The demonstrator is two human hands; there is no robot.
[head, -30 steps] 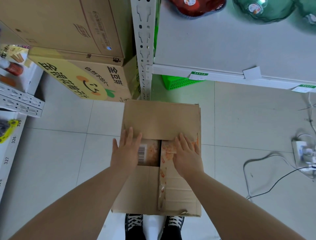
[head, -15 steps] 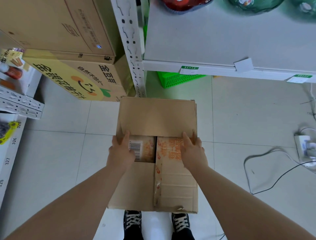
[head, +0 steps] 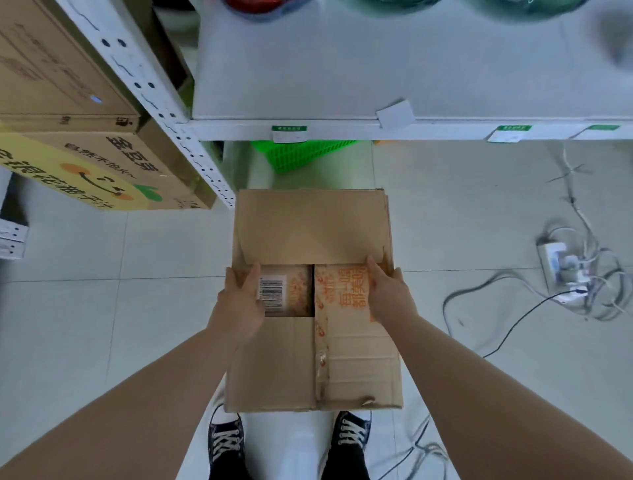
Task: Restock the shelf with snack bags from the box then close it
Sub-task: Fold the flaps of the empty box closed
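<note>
A brown cardboard box (head: 308,226) stands on the tiled floor in front of my shoes. Its far and near flaps are folded down, with a gap between them showing the inner flaps, one with a barcode (head: 272,294), one with orange print. My left hand (head: 239,301) rests on the left inner flap with fingers straight and thumb at the box's left edge. My right hand (head: 390,294) lies the same way on the right side. Above is the white shelf (head: 342,85), with blurred red (head: 263,4) and green (head: 394,2) snack bags at its back.
Stacked cardboard cartons (head: 85,164) sit at the left beside a perforated shelf upright (head: 191,147). A green basket (head: 301,154) is under the shelf. A power strip (head: 561,263) with loose cables lies on the floor at the right.
Both hands slid apart from the middle of the flaps to the box's left and right edges. More of the printed inner flaps shows in the gap.
</note>
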